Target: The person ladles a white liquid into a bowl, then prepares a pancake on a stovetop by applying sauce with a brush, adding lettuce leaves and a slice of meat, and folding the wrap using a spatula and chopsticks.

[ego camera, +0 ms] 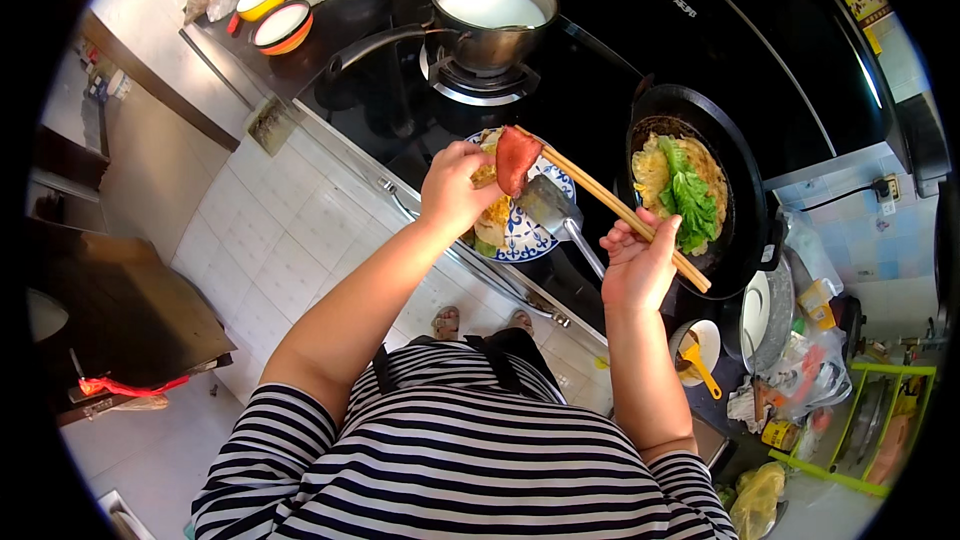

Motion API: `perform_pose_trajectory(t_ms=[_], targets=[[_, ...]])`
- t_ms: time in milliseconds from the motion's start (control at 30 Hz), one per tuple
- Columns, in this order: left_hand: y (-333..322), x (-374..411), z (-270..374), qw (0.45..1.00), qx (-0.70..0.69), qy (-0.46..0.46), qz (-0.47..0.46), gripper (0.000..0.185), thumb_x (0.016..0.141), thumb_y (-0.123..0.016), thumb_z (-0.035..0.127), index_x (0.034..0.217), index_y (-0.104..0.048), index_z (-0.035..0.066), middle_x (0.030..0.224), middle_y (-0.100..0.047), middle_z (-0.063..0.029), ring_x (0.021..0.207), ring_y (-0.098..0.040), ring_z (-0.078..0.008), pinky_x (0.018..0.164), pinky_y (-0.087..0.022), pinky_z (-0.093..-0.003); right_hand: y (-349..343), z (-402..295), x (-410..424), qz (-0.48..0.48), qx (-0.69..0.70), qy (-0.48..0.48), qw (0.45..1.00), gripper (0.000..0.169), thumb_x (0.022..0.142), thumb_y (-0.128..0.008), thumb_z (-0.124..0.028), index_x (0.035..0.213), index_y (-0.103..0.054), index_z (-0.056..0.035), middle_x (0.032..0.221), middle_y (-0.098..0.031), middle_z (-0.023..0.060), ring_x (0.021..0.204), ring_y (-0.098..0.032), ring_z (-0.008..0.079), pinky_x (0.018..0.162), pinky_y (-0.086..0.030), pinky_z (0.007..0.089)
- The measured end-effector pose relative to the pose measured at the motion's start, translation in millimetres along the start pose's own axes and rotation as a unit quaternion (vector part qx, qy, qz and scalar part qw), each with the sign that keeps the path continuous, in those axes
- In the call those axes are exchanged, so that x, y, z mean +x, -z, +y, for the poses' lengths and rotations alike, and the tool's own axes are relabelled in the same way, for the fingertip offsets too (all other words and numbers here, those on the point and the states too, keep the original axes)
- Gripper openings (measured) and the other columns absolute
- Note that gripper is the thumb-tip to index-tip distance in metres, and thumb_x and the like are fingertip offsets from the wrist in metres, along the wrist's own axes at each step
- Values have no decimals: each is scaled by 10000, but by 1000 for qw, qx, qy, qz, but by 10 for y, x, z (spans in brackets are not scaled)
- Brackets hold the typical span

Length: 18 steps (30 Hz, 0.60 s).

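Note:
Over a blue-and-white patterned plate, my left hand pinches a piece of yellowish food at its fingertips, right beside a reddish slice of meat. My right hand grips a pair of wooden chopsticks, whose far ends meet the slice. A metal spatula rests on the plate, its handle running toward my right hand. Filled flatbread or pancake lies on the plate, partly hidden by my left hand. In the black frying pan, green lettuce lies on a browned pancake.
A steel saucepan of white liquid sits on the rear burner, its handle pointing left. Bowls stand at the upper left. On the right are a cup with a yellow brush, a pot, plastic bags and a green rack.

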<state>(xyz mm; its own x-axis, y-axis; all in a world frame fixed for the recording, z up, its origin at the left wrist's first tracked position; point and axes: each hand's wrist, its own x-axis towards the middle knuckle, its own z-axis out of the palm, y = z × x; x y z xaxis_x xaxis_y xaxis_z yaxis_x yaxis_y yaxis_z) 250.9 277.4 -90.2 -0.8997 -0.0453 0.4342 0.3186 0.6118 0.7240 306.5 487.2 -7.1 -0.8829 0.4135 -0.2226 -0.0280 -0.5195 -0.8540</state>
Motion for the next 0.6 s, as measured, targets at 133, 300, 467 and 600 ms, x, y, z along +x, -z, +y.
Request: perform_pose_trajectory(t_ms=[133,300,467,600], targets=[[-84,-14,12,999,-14,20,39,252,614,-751,190,795,-653,45,926,-582,-42,896,-541,-256,765,-449,-342,18,37,-2,14,15,-44,999,462,941,-383,-446,939,-522,-6,714,-540,103,610,-527,189,566,-481,310],[-133,-28,-64,998,-21,5,65,171,617,-733,148,731,-648,54,902,-581,-33,869,-540,-252,754,-453,-342,59,25,19,35,21,-71,997,458,942,-377,-448,945,-517,-12,723,-538,104,620,-526,196,582,-483,316],[-174,-66,-178,996,-43,36,76,133,637,-705,75,740,-636,23,887,-591,-77,829,-575,-250,730,-461,-325,163,-75,72,50,38,-69,996,456,936,-376,-465,956,-507,-29,732,-531,104,633,-516,203,610,-473,327],[-212,-142,-364,987,-110,109,43,117,658,-697,75,730,-638,4,866,-596,-99,800,-589,-244,716,-470,-307,262,-314,100,37,88,-61,994,412,947,-364,-443,930,-511,-58,729,-515,83,640,-499,191,602,-450,302]])
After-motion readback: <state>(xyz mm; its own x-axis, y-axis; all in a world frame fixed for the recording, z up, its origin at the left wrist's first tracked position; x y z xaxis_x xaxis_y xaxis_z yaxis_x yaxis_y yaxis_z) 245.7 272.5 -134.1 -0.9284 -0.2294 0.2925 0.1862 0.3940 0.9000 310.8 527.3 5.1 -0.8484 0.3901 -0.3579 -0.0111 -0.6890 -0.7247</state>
